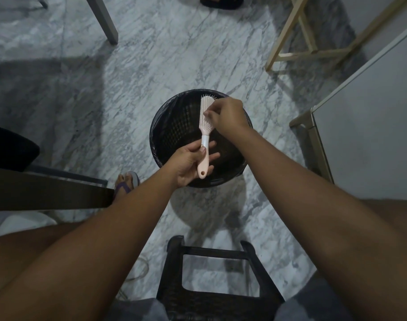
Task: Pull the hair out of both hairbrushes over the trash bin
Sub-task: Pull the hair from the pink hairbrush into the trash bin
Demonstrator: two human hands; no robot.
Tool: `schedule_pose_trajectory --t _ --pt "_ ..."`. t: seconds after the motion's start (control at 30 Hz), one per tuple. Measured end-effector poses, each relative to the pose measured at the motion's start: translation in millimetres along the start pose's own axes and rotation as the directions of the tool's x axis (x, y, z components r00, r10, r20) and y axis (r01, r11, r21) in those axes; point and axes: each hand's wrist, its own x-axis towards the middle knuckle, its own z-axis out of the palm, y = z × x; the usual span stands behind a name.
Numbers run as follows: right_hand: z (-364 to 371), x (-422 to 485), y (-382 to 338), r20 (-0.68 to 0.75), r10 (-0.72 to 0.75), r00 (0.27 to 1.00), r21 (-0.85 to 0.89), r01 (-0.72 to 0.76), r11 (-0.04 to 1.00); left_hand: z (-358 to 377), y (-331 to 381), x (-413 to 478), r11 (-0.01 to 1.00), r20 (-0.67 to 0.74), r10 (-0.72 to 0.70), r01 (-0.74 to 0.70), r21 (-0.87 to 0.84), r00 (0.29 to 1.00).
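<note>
A pink and white hairbrush (204, 126) is held over the black trash bin (172, 126), bristle head pointing away from me. My left hand (188, 163) grips its handle, thumb on top. My right hand (225, 115) is at the bristles with fingers curled, pinching among them; any hair between the fingertips is too fine to see. Only this one brush is in view.
The bin, lined with a black bag, stands on a marble floor. A dark stool (218, 281) is between my knees. A dark table edge (50, 191) lies at left, a white cabinet (369, 121) at right, wooden legs (297, 40) beyond. My sandalled foot (126, 184) is near the bin.
</note>
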Motion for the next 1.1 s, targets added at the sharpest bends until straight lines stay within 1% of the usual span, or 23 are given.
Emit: schedule_pose_trajectory --t 0.1,0.2,0.3,0.4,0.47,0.57,0.6,0.77,0.83,0.93,0.97,1.0,1.03,1.07,1.1 --pt "-13.5 5.1 -5.3 -0.092 0.023 0.996 0.163 -0.008 0.987 -2.8 1.0 -0.6 1.000 0.005 -0.001 0.001 -0.026 1.000" --pt "-28.4 12.0 -8.9 -0.192 0.056 0.980 0.323 0.009 0.946 -6.7 -0.8 -1.6 1.000 0.006 0.001 -0.001 0.009 1.000" --pt "-34.6 12.3 -6.0 -0.260 0.078 0.962 0.393 0.032 0.919 -7.8 -1.6 -0.8 1.000 -0.002 0.004 -0.004 -0.003 1.000" --pt "-29.8 7.7 -3.9 -0.257 0.099 0.961 0.378 0.006 0.926 -6.7 -1.9 0.1 1.000 -0.004 0.000 0.000 0.007 1.000" --pt "-25.8 5.1 -5.0 -0.195 0.131 0.972 0.402 -0.043 0.915 -6.1 -3.3 0.9 1.000 -0.011 -0.005 0.006 0.020 1.000" --pt "-21.9 2.3 -10.8 -0.049 0.119 0.992 0.551 -0.072 0.831 -6.3 -5.7 1.5 1.000 -0.024 -0.007 0.007 0.031 1.000" --pt "-22.1 1.2 -14.2 -0.030 0.107 0.994 0.599 -0.068 0.798 -6.9 -6.0 1.5 0.999 -0.030 -0.004 0.006 0.043 1.000" --pt "-30.7 -1.2 -28.9 -0.106 0.100 0.989 0.727 0.009 0.687 -6.9 -5.0 0.8 0.996 -0.056 0.006 -0.001 0.088 0.998" --pt "-36.2 0.8 -34.3 -0.171 0.098 0.980 0.761 0.068 0.645 -6.8 -5.0 0.4 0.996 -0.086 -0.004 0.011 0.087 0.996" --pt "-43.7 7.0 -43.9 -0.273 0.082 0.959 0.775 0.168 0.609 -10.1 -6.8 -1.0 0.998 -0.105 -0.005 0.012 0.069 0.994" --pt "-44.8 9.7 -44.6 -0.291 0.078 0.954 0.771 0.186 0.610 -11.0 -6.9 -1.2 0.998 -0.102 -0.001 0.007 0.056 0.995" --pt "-44.7 11.8 -44.0 -0.298 0.080 0.951 0.752 0.182 0.633 -11.8 -6.8 -1.3 0.999 -0.098 0.001 0.004 0.045 0.995" --pt "-42.8 14.6 -40.5 -0.286 0.081 0.955 0.706 0.153 0.692 -12.4 -6.7 -1.3 0.999 -0.094 0.005 -0.001 0.039 0.996" --pt "-40.6 17.3 -35.1 -0.243 0.070 0.967 0.591 0.090 0.802 -12.8 -5.9 -1.5 0.999 -0.087 0.010 -0.007 0.036 0.996" --pt "-37.3 19.0 -28.3 -0.164 0.051 0.985 0.397 0.018 0.918 -12.7 -4.5 -1.9 0.999 -0.079 0.015 -0.012 0.034 0.997"
